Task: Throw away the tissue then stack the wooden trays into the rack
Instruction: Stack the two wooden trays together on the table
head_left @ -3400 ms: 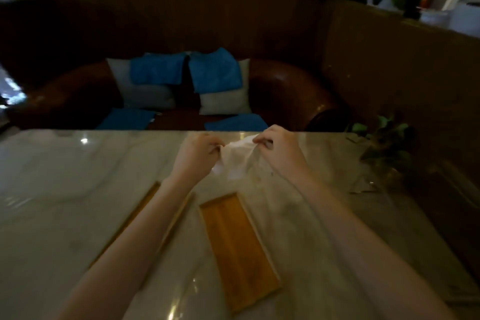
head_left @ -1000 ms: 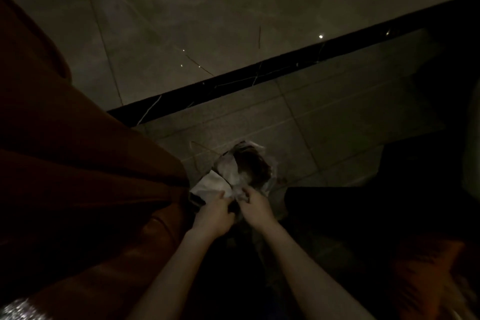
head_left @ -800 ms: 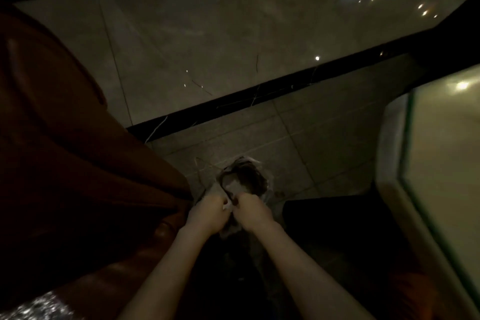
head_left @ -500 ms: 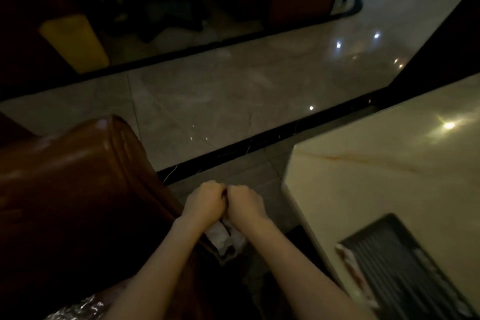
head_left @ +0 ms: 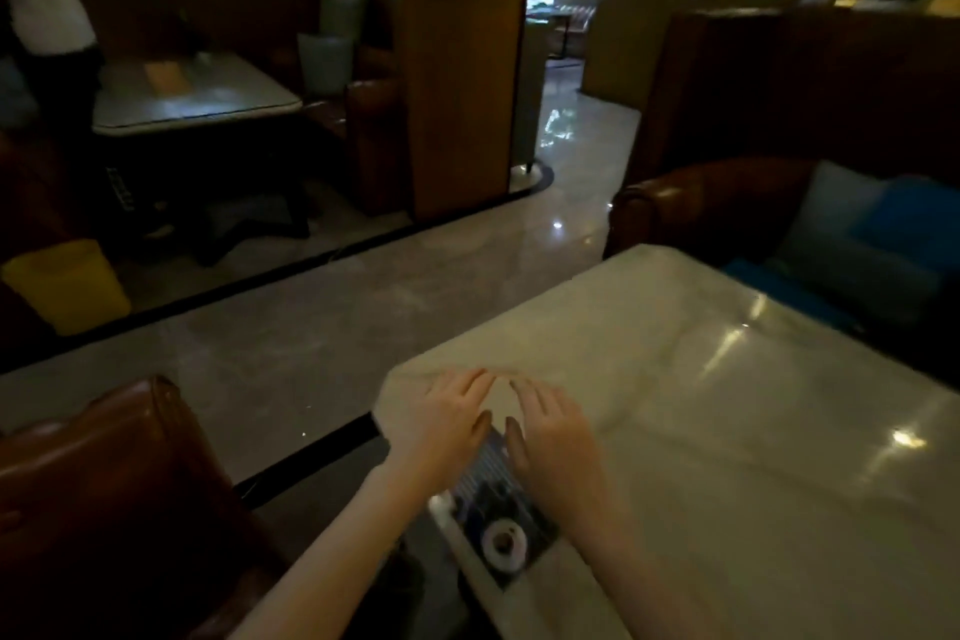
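Marble counter [head_left: 753, 431] carries a dark slatted rack [head_left: 498, 509] at its near left corner. Both hands hover above the rack's far end, left hand [head_left: 447, 426] and right hand [head_left: 556, 437] side by side, each grip open and empty, fingers spread. Neither tissue nor wooden trays are in view.

Only one view: head cam, wide-angle, looking fwd and down from the seated person's eye level. It's facing across the corner of the pale glossy marble table [head_left: 727, 431] toward the shiny grey tiled aisle [head_left: 322, 327] at 11 o'clock. Forearms are entering close from 6 o'clock. Brown leather sofa w/ blue cushions [head_left: 727, 203] is sitting at 2 o'clock, farther off.
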Action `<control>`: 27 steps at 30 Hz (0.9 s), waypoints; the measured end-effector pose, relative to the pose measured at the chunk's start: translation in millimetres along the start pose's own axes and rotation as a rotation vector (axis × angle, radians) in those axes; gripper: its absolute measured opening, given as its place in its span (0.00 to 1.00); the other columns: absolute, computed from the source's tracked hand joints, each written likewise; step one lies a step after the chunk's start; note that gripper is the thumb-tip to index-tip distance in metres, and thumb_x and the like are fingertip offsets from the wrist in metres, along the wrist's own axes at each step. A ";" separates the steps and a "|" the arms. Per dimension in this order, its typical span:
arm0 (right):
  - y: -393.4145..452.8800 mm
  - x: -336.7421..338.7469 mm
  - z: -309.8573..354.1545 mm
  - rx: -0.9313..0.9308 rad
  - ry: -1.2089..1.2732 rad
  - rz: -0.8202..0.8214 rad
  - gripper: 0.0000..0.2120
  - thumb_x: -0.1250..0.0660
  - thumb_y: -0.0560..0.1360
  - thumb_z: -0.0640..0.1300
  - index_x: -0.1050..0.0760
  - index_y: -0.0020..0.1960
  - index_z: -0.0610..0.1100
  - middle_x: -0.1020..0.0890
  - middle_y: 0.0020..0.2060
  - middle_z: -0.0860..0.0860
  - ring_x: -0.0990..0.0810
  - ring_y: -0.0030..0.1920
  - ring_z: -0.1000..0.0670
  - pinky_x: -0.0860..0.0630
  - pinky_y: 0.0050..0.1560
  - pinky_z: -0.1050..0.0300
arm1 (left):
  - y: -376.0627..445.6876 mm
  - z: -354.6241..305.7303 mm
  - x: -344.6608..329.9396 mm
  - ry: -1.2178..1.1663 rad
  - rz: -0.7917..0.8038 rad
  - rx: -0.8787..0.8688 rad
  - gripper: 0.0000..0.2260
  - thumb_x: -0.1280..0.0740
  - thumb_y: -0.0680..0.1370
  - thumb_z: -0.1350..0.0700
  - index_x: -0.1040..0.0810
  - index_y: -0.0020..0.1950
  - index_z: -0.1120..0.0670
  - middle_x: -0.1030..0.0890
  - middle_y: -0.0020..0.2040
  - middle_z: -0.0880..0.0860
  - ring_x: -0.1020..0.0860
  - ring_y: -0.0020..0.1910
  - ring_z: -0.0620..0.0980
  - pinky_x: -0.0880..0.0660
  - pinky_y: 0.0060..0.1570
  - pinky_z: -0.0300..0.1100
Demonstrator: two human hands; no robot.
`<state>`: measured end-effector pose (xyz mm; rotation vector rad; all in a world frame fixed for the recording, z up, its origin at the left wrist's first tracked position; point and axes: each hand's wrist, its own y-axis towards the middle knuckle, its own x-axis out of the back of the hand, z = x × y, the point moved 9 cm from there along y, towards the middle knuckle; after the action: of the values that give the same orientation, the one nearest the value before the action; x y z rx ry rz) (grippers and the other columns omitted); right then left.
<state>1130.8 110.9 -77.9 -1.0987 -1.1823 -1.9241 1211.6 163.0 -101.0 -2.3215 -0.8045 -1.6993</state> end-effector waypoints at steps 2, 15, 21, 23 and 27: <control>-31.8 28.9 -33.1 -0.063 -0.039 -0.059 0.22 0.28 0.64 0.40 0.25 0.56 0.36 0.17 0.50 0.41 0.18 0.49 0.42 0.20 0.48 0.49 | -5.5 -46.3 -18.1 -0.021 0.029 -0.040 0.23 0.45 0.78 0.51 0.44 0.71 0.53 0.38 0.73 0.53 0.40 0.71 0.50 0.43 0.70 0.45; -303.1 140.0 -214.1 -0.552 -0.216 -0.042 0.27 0.29 0.65 0.42 0.29 0.62 0.36 0.22 0.59 0.37 0.24 0.60 0.40 0.28 0.60 0.39 | -94.2 -302.0 -143.0 0.113 0.246 -0.274 0.25 0.47 0.78 0.52 0.53 0.73 0.53 0.50 0.77 0.51 0.52 0.75 0.49 0.51 0.72 0.50; -425.1 168.6 -273.6 -0.816 -0.311 0.013 0.30 0.33 0.70 0.47 0.36 0.67 0.38 0.29 0.67 0.40 0.31 0.67 0.41 0.36 0.67 0.40 | -113.6 -404.5 -188.6 0.189 0.327 -0.521 0.24 0.50 0.79 0.51 0.53 0.73 0.54 0.49 0.76 0.52 0.51 0.75 0.49 0.53 0.73 0.51; -461.5 165.3 -290.3 -0.944 -0.301 0.111 0.34 0.38 0.73 0.53 0.46 0.71 0.38 0.38 0.72 0.40 0.41 0.72 0.43 0.47 0.72 0.42 | -119.8 -423.2 -200.5 0.185 0.358 -0.562 0.23 0.51 0.79 0.51 0.52 0.73 0.54 0.49 0.76 0.52 0.51 0.75 0.50 0.53 0.73 0.51; -510.2 157.9 -306.1 -1.142 -0.209 0.200 0.40 0.47 0.73 0.63 0.55 0.72 0.38 0.47 0.75 0.42 0.52 0.74 0.44 0.58 0.73 0.44 | -124.5 -430.3 -229.5 0.194 0.479 -0.523 0.23 0.52 0.80 0.51 0.52 0.73 0.55 0.49 0.76 0.54 0.51 0.75 0.51 0.52 0.73 0.51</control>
<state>537.0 27.6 -217.1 -1.8986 0.0868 -2.3534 739.8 10.2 -186.9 -2.3153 0.2565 -2.0111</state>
